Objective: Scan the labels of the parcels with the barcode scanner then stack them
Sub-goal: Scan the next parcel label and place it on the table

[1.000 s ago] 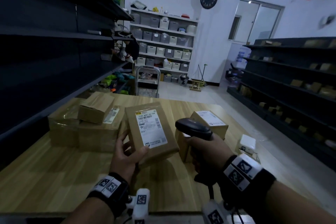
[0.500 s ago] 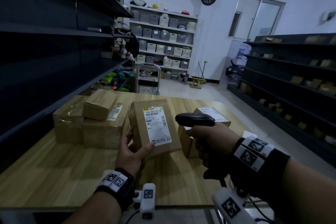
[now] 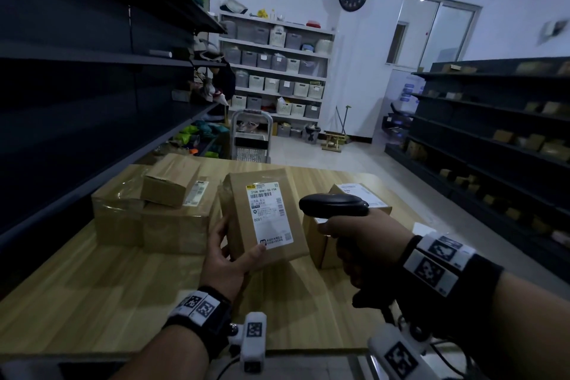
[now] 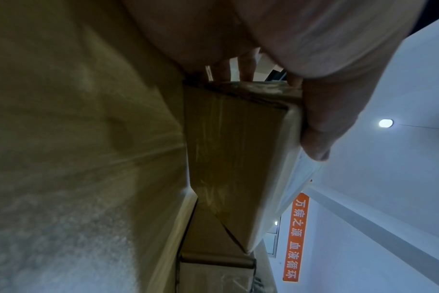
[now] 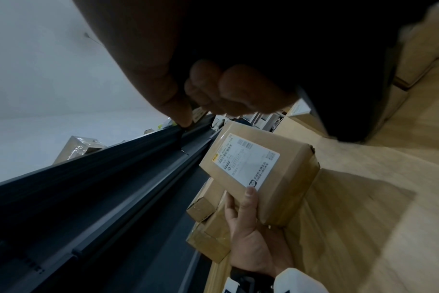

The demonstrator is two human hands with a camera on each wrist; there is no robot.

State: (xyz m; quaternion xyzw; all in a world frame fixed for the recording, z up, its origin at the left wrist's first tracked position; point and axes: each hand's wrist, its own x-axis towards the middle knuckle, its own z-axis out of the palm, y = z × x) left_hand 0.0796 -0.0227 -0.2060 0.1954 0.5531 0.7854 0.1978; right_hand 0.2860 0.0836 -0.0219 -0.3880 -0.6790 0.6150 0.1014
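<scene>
My left hand [image 3: 229, 251] grips a flat brown parcel [image 3: 265, 219] by its lower left corner, thumb on the front, and holds it tilted above the wooden table [image 3: 92, 296]. Its white label [image 3: 271, 214] faces up toward me. My right hand [image 3: 359, 244] is curled round the handle of a black barcode scanner [image 3: 334, 205], whose head sits just right of the parcel at label height. In the right wrist view the same parcel [image 5: 261, 168] and its label [image 5: 248, 160] show clearly. In the left wrist view the parcel [image 4: 238, 158] is seen edge-on under my thumb.
A stack of brown parcels [image 3: 154, 210] stands on the table's left, a small box [image 3: 171, 179] on top. Another labelled parcel [image 3: 354, 194] sits behind the scanner. Dark shelving runs along the left [image 3: 77, 86] and right [image 3: 493, 133]. A white device [image 3: 424, 228] lies at the table's right edge.
The left hand has raised the parcel and tipped it more upright. The right hand has brought the scanner up and level with the label.
</scene>
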